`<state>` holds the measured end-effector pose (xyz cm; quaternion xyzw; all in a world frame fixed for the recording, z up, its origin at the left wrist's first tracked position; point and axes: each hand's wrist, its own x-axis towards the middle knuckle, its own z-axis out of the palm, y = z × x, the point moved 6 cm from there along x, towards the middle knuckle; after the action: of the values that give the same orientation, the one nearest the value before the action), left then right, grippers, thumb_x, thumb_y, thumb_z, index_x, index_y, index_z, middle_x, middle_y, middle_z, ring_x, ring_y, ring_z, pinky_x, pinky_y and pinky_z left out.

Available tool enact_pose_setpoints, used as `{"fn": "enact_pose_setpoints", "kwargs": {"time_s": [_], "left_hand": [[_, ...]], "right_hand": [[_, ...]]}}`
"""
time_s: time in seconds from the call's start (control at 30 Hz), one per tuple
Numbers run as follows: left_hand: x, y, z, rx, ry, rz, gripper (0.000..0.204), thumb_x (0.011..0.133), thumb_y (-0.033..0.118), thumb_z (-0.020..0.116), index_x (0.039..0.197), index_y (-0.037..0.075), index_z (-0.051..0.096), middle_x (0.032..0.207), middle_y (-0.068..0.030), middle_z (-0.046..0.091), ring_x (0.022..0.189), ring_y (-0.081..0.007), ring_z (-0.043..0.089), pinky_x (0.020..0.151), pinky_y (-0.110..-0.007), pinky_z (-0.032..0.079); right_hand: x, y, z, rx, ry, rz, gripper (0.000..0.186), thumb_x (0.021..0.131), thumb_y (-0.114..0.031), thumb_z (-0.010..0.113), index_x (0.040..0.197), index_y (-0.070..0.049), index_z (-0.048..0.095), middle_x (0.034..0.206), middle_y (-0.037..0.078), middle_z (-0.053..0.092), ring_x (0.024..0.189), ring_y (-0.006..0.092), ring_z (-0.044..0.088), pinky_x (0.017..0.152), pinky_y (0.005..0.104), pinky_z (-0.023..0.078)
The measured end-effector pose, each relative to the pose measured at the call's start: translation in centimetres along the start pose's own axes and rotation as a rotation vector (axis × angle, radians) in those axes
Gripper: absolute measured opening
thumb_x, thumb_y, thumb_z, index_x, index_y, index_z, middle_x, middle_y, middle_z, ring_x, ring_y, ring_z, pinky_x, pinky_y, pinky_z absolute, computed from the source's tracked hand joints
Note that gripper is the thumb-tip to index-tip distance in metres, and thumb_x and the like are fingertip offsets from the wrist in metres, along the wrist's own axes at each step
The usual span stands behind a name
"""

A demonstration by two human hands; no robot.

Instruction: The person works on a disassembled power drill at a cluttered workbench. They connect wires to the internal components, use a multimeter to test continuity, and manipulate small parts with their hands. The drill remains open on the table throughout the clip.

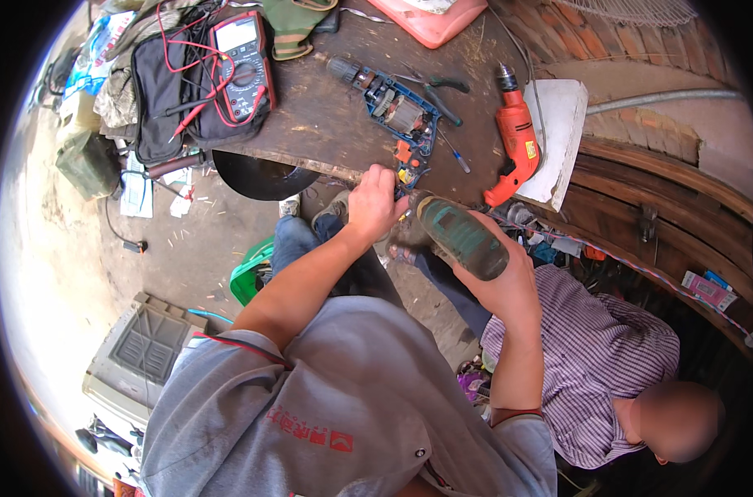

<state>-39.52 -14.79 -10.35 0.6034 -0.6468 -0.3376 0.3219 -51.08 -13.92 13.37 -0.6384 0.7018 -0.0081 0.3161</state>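
Observation:
My right hand [513, 286] grips a dark green, worn power tool with a rounded body [463, 236], its narrower end toward my other hand. My left hand [373, 203] is closed at the bench edge, fingertips together beside the tool's narrow end; what they pinch is hidden. Just beyond lies a blue electric drill [401, 116] with its casing opened, showing the copper motor winding and, at the handle, orange and yellow parts. Pliers with dark handles [443, 98] and a thin blue-tipped screwdriver [457, 151] lie beside it.
An orange-red drill [519, 141] rests by a white board [563, 124] on the wooden bench [310, 108]. A red multimeter [242, 70] with leads lies on a black bag [157, 99]. A person in a checked shirt [592, 348] is close at my right. A green plastic stool [248, 269] stands below.

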Motion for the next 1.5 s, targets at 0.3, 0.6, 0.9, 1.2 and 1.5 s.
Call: {"fn": "enact_pose_setpoints", "kwargs": {"time_s": [0.3, 0.6, 0.9, 1.2, 1.5], "left_hand": [[0.0, 0.1, -0.2, -0.006, -0.002, 0.007, 0.046, 0.072, 0.024, 0.082, 0.100, 0.005, 0.051, 0.101, -0.0134, 0.052, 0.095, -0.0349, 0.059, 0.071, -0.045, 0.054], [0.0, 0.3, -0.6, -0.022, 0.026, 0.010, 0.045, 0.072, 0.022, 0.082, 0.099, 0.006, 0.051, 0.101, -0.0131, 0.052, 0.095, -0.0349, 0.059, 0.070, -0.045, 0.054], [-0.4, 0.8, -1.0, -0.027, 0.054, 0.018, 0.041, 0.074, 0.023, 0.080, 0.101, 0.006, 0.054, 0.108, -0.0117, 0.054, 0.095, -0.0334, 0.062, 0.071, -0.044, 0.055], [-0.5, 1.6, -1.8, -0.013, 0.077, 0.068, 0.037, 0.076, 0.021, 0.080, 0.099, 0.006, 0.056, 0.111, -0.0105, 0.055, 0.091, -0.0324, 0.065, 0.069, -0.043, 0.056], [-0.5, 1.1, -1.3, -0.029, 0.113, 0.075, 0.036, 0.074, 0.022, 0.083, 0.095, 0.008, 0.057, 0.112, -0.0085, 0.056, 0.089, -0.0326, 0.066, 0.064, -0.045, 0.055]], "right_hand": [[0.0, -0.4, 0.0, 0.005, -0.023, -0.028, 0.055, 0.076, -0.015, 0.076, 0.128, -0.014, 0.059, 0.106, 0.017, 0.071, 0.103, 0.0386, 0.066, 0.084, 0.0436, 0.054], [-0.5, -0.5, 0.0, -0.022, 0.002, -0.014, 0.056, 0.075, -0.013, 0.079, 0.127, -0.009, 0.061, 0.103, 0.015, 0.073, 0.102, 0.0338, 0.071, 0.084, 0.0366, 0.055], [-0.7, 0.2, -0.1, 0.016, 0.007, -0.032, 0.054, 0.075, -0.013, 0.079, 0.126, -0.004, 0.061, 0.107, 0.014, 0.073, 0.100, 0.0275, 0.073, 0.087, 0.0348, 0.054], [-1.1, 2.3, 0.2, 0.198, 0.047, -0.035, 0.055, 0.076, -0.013, 0.079, 0.128, -0.007, 0.062, 0.106, 0.016, 0.073, 0.103, 0.0312, 0.072, 0.086, 0.0367, 0.054], [-2.4, 4.4, -0.1, 0.337, 0.074, 0.052, 0.036, 0.080, -0.002, 0.078, 0.115, 0.003, 0.069, 0.104, 0.006, 0.074, 0.093, 0.0116, 0.067, 0.085, 0.0289, 0.053]]}}
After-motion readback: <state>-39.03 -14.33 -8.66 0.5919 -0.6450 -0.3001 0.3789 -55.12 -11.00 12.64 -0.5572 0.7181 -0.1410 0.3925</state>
